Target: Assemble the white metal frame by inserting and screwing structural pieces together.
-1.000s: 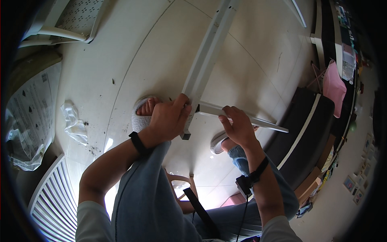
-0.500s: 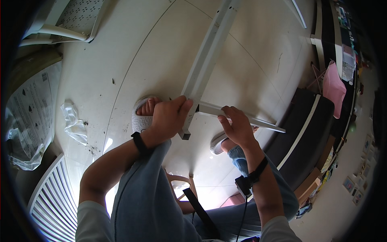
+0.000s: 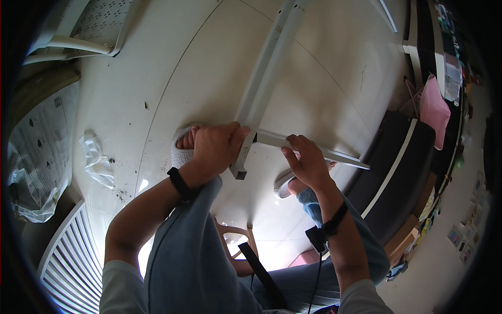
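A long white metal bar (image 3: 265, 78) runs from near my knees away across the floor, its near end square and dark. My left hand (image 3: 213, 149) is closed round this bar close to its near end, fingers curled over its left side. From the bar's right side a thinner white crossbar (image 3: 340, 158) extends to the right, meeting it next to a dark square opening. My right hand (image 3: 307, 161) grips that crossbar between thumb and fingers, a short way from the joint. The palm sides of both hands are hidden.
My sandalled feet flank the near bar end. At left lie a crumpled plastic bag (image 3: 95, 158) and a large plastic-wrapped package (image 3: 44, 146). A white slatted panel (image 3: 73, 261) stands lower left, a white chair (image 3: 102, 26) upper left. A dark padded seat (image 3: 392, 172) borders the right.
My left hand has shifted very slightly left and turned a little on the bar. The right hand stays on the crossbar, and the frame looks otherwise unmoved.
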The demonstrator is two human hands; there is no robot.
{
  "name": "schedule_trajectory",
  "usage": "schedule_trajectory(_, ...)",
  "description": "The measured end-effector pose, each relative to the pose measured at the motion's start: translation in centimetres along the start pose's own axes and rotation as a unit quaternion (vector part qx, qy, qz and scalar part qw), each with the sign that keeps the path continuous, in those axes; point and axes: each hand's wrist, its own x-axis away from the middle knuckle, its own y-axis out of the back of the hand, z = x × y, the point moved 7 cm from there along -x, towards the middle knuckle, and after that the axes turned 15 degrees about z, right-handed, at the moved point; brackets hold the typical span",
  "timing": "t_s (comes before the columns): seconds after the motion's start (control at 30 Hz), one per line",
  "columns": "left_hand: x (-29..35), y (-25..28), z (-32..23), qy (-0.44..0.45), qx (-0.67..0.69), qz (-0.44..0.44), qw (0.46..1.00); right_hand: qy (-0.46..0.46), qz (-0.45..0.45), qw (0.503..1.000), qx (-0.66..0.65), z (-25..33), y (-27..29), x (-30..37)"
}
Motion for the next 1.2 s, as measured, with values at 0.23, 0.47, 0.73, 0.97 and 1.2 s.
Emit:
schedule_trajectory(0.23, 0.3, 1.3, -1.6, -0.113, 0.000, -0.061, 0.992, -0.005, 0.010, 1.000, -0.008, -0.3, -0.2, 0.1)
schedule_trajectory(0.47, 0.0, 0.5, -0.2, -0.022, 0.017, -0.002, 1.000, 0.001, -0.007, 1.000, -0.006, -0.2, -0.3, -0.1)
schedule_trajectory(0.73, -0.1, 0.6, -0.7, -0.006, -0.054, 0.007, 0.998, 0.000, 0.005, 1.000, -0.017, -0.4, -0.4, -0.1)
schedule_trajectory(0.97, 0.4, 1.3, -0.9, -0.027, 0.029, -0.072, 0.997, 0.004, 0.002, 1.000, 0.001, -0.4, -0.2, -0.1)
schedule_trajectory(1.2, -0.2, 0.5, -0.4, 0.016, 0.031, 0.015, 0.999, 0.015, -0.009, 1.000, -0.005, -0.4, -0.2, -0.2)
